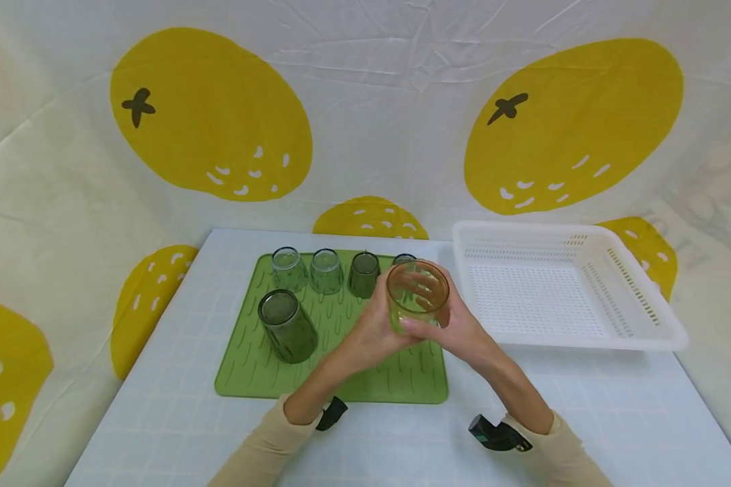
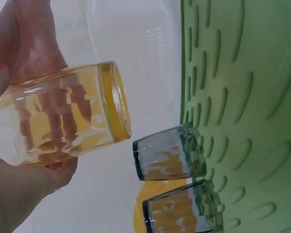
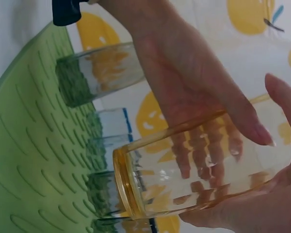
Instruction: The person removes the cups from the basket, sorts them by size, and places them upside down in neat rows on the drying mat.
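Both hands hold a clear amber glass (image 1: 417, 297) above the green ribbed mat (image 1: 341, 385). The left hand (image 1: 370, 328) wraps its fingers round one side, and they show through the glass in the right wrist view. From the other side the right hand (image 1: 466, 331) grips it, thumb across the near wall. The left wrist view shows the amber glass (image 2: 63, 116) with its thick-banded end pointing toward the mat, not touching it. A tall dark green glass (image 1: 288, 328) stands on the mat to the left of the hands.
Along the mat's back edge stand two pale short glasses (image 1: 289, 270), a darker short glass (image 1: 363, 274), and another glass (image 1: 405, 258) mostly hidden behind the hands. A white perforated plastic basket (image 1: 560, 341) sits at the back right of the table. A fruit-print cloth hangs behind.
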Tool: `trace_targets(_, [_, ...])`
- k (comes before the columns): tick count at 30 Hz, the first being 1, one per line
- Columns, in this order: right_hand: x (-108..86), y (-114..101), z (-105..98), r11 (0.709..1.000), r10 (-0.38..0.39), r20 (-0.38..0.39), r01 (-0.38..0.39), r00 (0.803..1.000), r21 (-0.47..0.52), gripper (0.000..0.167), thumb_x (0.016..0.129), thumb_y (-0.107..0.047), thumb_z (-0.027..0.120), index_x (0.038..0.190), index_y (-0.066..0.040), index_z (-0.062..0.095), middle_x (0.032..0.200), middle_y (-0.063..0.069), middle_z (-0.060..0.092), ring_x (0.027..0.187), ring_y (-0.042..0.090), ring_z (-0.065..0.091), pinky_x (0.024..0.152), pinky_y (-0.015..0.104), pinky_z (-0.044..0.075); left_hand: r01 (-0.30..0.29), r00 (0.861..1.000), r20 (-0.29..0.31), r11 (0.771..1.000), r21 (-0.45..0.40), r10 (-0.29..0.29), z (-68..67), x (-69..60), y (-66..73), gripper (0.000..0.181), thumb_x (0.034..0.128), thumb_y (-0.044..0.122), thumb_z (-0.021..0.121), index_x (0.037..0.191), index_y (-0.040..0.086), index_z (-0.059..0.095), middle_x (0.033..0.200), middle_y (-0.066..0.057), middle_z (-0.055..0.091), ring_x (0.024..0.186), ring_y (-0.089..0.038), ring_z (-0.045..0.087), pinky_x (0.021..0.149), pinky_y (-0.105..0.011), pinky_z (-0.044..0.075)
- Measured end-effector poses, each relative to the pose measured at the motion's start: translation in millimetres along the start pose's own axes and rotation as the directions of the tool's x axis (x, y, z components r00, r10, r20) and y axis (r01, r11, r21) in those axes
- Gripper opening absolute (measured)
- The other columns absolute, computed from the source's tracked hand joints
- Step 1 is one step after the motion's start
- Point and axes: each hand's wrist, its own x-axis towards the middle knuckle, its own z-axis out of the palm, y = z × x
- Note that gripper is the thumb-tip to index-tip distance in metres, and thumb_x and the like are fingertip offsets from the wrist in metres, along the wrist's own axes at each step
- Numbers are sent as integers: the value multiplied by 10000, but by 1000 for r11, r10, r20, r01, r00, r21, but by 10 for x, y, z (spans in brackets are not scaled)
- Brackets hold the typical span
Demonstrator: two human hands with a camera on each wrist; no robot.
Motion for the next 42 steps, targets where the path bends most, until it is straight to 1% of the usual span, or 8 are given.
trace_targets(4, [-5, 33, -33, 999, -5, 59, 3, 998, 42, 1020, 900, -275, 827, 1642, -199, 132, 1602, 119, 326, 1478, 346, 334, 1164, 612, 296, 53, 998, -44, 998, -27, -54, 18, -23, 9, 1026, 790, 156, 920, 1565, 145, 247, 1434, -43, 502, 1302, -178, 506, 1063, -435, 462])
trace_targets(8, [-21, 103, -70, 999, 36, 137, -40, 990, 29, 1134, 853, -227, 871, 1649, -230, 64, 1600, 122, 338, 1448, 361, 366, 1130, 602, 342, 81, 992, -87, 989, -121, -92, 22, -42, 29, 939, 830, 206, 889, 1549, 163, 287, 1388, 12, 534, 1277, -166, 530, 1029, -423, 480])
trace_targets(14, [-26, 232, -53, 991, 135, 230, -128, 964, -43, 951, 864, -90, 838, 1600, -235, 255, 1504, 57, 489, 1364, 294, 485, 1102, 538, 395, 46, 986, -143, 972, -230, -81, -6, -53, 17, 818, 862, 185, 846, 1505, 129, 344, 1408, -110, 527, 1270, -218, 535, 1054, -402, 467])
trace_targets(18, [-30, 264, -65, 988, 155, 228, -151, 961, -34, 831, 877, -79, 823, 1554, -221, 364, 1456, 75, 536, 1299, 301, 543, 1021, 466, 506, 9, 986, -153, 938, -345, -66, -18, -66, -10, 822, 877, 231, 836, 1499, 146, 304, 1432, -174, 492, 1286, -278, 530, 1108, -401, 435])
trace_targets(22, [-45, 258, -118, 981, 191, 203, -185, 960, -50, 924, 866, -121, 845, 1591, -314, 306, 1526, -3, 493, 1371, 238, 495, 1057, 470, 475, -19, 986, -159, 908, -419, -52, -50, -82, -28, 906, 884, 261, 839, 1527, 156, 209, 1466, -212, 445, 1325, -360, 506, 1131, -391, 422])
trace_targets(26, [-64, 229, -182, 975, 217, 166, -204, 962, -94, 875, 871, -162, 848, 1574, -292, 344, 1511, -6, 510, 1357, 245, 508, 1047, 492, 472, -16, 987, -153, 905, -426, -55, -127, -111, -41, 929, 888, 291, 838, 1556, 125, 215, 1479, -245, 427, 1340, -358, 503, 1122, -395, 435])
trace_targets(33, [-81, 123, -299, 956, 241, 44, -230, 969, -182, 748, 853, -223, 867, 1484, -244, 466, 1327, 108, 594, 1130, 322, 614, 878, 420, 569, 40, 988, -129, 942, -334, -87, -276, -169, -77, 923, 900, 303, 825, 1606, 162, 247, 1435, -131, 487, 1303, -278, 533, 1115, -433, 438])
trace_targets(42, [-86, 44, -393, 968, 179, 45, -167, 983, -186, 789, 820, -141, 891, 1488, -188, 473, 1313, 111, 617, 1130, 314, 642, 861, 380, 583, 63, 995, -61, 970, -236, -79, -361, -218, -76, 886, 861, 167, 852, 1544, 117, 290, 1415, -107, 501, 1308, -261, 512, 1117, -467, 415])
